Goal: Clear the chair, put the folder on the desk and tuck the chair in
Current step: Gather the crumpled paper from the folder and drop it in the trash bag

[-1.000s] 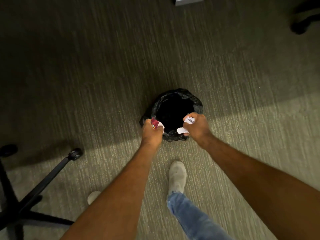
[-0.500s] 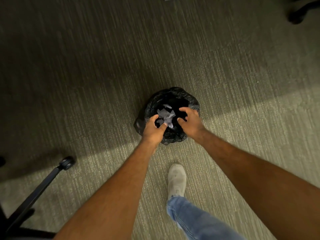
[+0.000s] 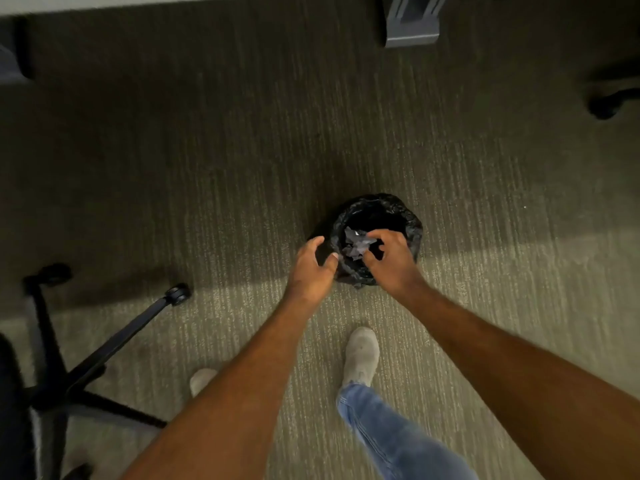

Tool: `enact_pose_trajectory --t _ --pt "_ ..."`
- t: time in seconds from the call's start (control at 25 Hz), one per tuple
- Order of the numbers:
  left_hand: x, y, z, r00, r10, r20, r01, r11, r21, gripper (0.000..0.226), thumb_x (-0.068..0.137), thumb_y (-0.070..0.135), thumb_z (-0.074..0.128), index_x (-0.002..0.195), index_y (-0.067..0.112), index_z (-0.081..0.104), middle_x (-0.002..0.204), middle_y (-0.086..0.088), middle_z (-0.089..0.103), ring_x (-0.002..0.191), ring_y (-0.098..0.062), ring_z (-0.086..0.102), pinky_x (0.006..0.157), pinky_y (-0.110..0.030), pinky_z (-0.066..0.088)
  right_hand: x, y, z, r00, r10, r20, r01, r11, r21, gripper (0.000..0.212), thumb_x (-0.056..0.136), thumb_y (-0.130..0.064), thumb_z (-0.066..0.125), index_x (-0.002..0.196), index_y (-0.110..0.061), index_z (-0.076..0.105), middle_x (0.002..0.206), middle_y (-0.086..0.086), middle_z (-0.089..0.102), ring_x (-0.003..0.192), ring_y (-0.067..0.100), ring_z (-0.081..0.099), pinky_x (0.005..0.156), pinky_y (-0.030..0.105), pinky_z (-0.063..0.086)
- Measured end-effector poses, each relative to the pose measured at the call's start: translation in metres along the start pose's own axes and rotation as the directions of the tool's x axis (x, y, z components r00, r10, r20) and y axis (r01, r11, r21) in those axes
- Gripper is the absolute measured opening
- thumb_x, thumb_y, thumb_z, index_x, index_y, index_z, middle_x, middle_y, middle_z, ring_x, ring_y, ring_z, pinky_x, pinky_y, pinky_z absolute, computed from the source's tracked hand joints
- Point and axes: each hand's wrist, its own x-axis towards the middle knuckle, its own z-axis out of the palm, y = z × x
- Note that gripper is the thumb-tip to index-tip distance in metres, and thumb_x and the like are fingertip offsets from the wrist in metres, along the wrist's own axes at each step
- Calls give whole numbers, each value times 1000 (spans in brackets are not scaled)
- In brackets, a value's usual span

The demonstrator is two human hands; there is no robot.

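A small round bin (image 3: 408,216) lined with a black bag stands on the carpet in front of me. Crumpled white paper (image 3: 356,245) lies inside it. My left hand (image 3: 313,270) hovers at the bin's left rim, fingers spread and empty. Over the bin's near right side, my right hand (image 3: 389,259) has curled, parted fingers and holds nothing. The black wheeled base of the office chair (image 3: 104,348) shows at the lower left; its seat is out of view. No folder is in sight.
A grey desk leg (image 3: 412,26) stands at the top centre, another grey leg (image 3: 10,69) at the far left. A second chair's black castor (image 3: 606,105) sits at the top right. My feet in white shoes (image 3: 362,355) stand on the grey-green carpet just behind the bin.
A second ago both hands held crumpled paper and a red wrapper above the bin. That rubbish now lies in the bin, and both hands are empty. The view has swung left, showing more chair base.
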Motion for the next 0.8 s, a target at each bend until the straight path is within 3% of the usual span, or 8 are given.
enact_pose_trajectory --t 0.08,0.24,0.44,0.56,0.64,0.8 --pt "-25 -9 -36 999 10 -41 -11 1000 -16 52 97 33 58 147 26 45 150 -7 47 136 -25 48 110 -49 44 -18 -35 10 995 -79 60 83 994 -67 42 94 -17 67 135 -15 58 140 8 47 124 22 53 100 23 40" --pt "-82 -40 -112 984 -5 -176 -11 996 -88 50 98 28 58 147 22 47 151 -6 46 137 -22 48 114 -42 41 -55 -109 45 974 -174 148 194 972 -131 43 91 -18 70 133 -19 59 136 5 49 122 22 55 108 37 46" --pt "-158 -112 -216 939 -55 -340 1 987 -159 49 97 20 60 144 17 50 150 -7 48 140 -22 45 117 -36 35 -108 -207 123 912 -282 299 346 919 -189 49 85 -12 76 131 -17 60 134 6 50 118 24 58 109 44 47" --pt "-208 -161 -279 856 -76 -511 12 992 -127 52 91 26 54 141 15 54 148 -6 50 138 -22 46 116 -28 31 -145 -269 183 863 -333 381 436 871 -226 51 83 -12 77 132 -16 61 134 8 52 115 24 60 109 31 42" --pt "-236 -193 -315 760 -67 -646 26 997 -72 55 85 27 53 138 12 57 147 -7 52 136 -23 47 115 -27 29 -171 -305 221 820 -352 450 485 846 -222 53 85 -13 76 135 -18 59 138 5 50 122 20 54 107 27 40" --pt "-287 -257 -375 581 -107 -807 110 993 -53 47 88 27 54 134 17 57 148 -5 50 136 -23 45 115 -40 37 -225 -367 305 715 -402 572 592 783 -190 55 85 -11 76 135 -21 57 135 -2 46 121 13 52 104 26 44"
